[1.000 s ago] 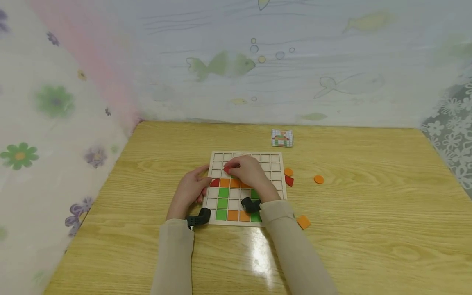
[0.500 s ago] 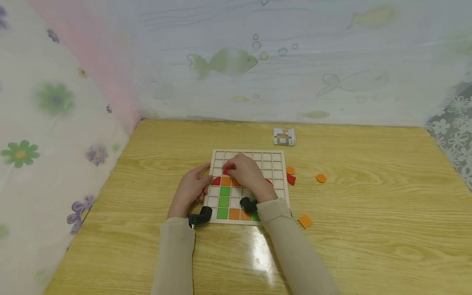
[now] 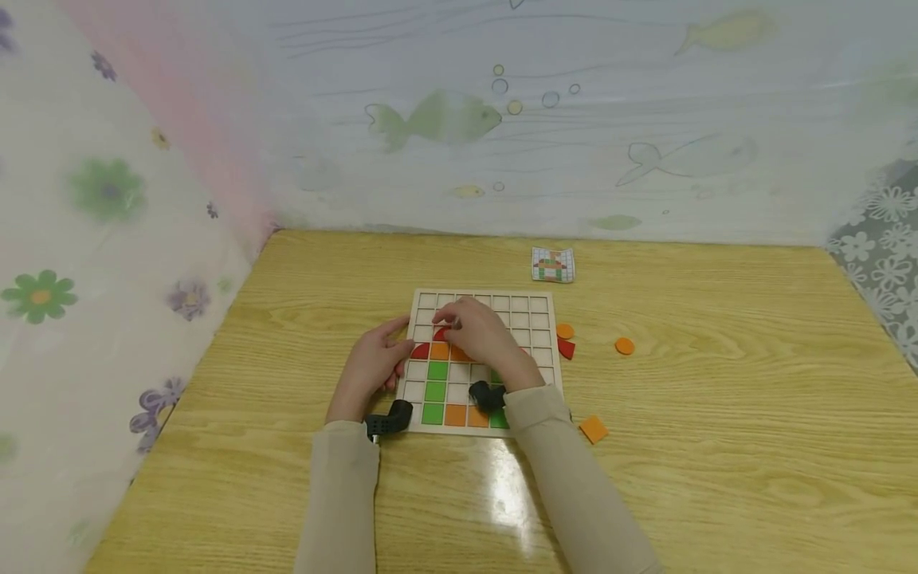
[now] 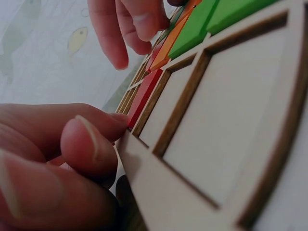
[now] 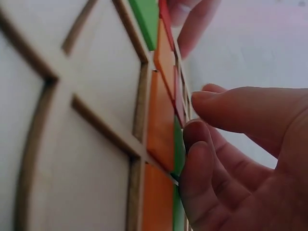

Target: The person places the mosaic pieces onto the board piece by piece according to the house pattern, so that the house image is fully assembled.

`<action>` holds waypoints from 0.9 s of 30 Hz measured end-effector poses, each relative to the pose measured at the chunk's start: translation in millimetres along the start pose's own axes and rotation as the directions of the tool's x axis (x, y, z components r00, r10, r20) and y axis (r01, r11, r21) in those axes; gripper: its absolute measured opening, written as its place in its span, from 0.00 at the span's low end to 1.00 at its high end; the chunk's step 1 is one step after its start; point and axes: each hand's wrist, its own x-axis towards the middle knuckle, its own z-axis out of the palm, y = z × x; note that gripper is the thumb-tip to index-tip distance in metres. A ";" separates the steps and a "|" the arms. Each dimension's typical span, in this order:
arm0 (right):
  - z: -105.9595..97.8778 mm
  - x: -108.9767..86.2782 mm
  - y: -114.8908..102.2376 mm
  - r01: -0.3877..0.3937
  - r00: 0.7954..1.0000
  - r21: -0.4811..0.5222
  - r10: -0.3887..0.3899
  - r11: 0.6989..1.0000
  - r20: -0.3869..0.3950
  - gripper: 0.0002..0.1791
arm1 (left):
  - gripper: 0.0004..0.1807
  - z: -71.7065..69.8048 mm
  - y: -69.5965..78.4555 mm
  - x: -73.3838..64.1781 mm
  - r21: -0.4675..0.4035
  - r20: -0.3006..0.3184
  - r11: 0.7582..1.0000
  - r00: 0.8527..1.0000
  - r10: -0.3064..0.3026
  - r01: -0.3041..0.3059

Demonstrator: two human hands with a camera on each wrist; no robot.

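My left hand (image 3: 370,367) grips the left edge of the wooden grid board (image 3: 539,320), its thumb by a red rounded-corner tile (image 4: 145,98) in the leftmost column. My right hand (image 3: 479,331) hovers low over the board's middle, fingers loosely apart and holding nothing. Just under its fingertips a second red rounded-corner tile (image 3: 441,334) lies in a cell one row further up. Orange tiles (image 5: 161,120) form a row beside the first red tile, partly covered by my right hand. Green tiles (image 3: 435,391) run down a column below, and orange tiles (image 3: 455,415) lie in the bottom row.
Right of the board lie an orange disc (image 3: 565,331), a red tile (image 3: 566,348), another orange disc (image 3: 625,346) and an orange square tile (image 3: 594,430). A small pattern card (image 3: 553,265) lies behind the board. The painted wall (image 3: 459,191) rises at the table's back edge.
The red tile that my right fingers pinched now lies in its cell, and those fingers have loosened and lifted off it. My left hand stays at the board's edge.
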 end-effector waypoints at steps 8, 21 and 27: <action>-9.6 -8.2 4.1 0.004 0.999 0.056 -0.002 0.998 -0.035 0.11 | 0.24 0.6 1.0 -0.9 -0.014 0.007 1.000 1.000 0.000 0.000; -36.3 -42.7 24.9 -0.058 0.996 0.049 0.061 0.997 -0.061 0.13 | 0.26 -1.5 1.9 -1.8 -0.001 0.008 1.000 1.000 0.005 -0.005; -50.3 -63.5 39.0 -0.086 0.994 0.016 0.086 0.996 -0.067 0.14 | 0.26 -0.8 1.7 -1.9 0.001 0.013 1.000 1.000 0.003 -0.003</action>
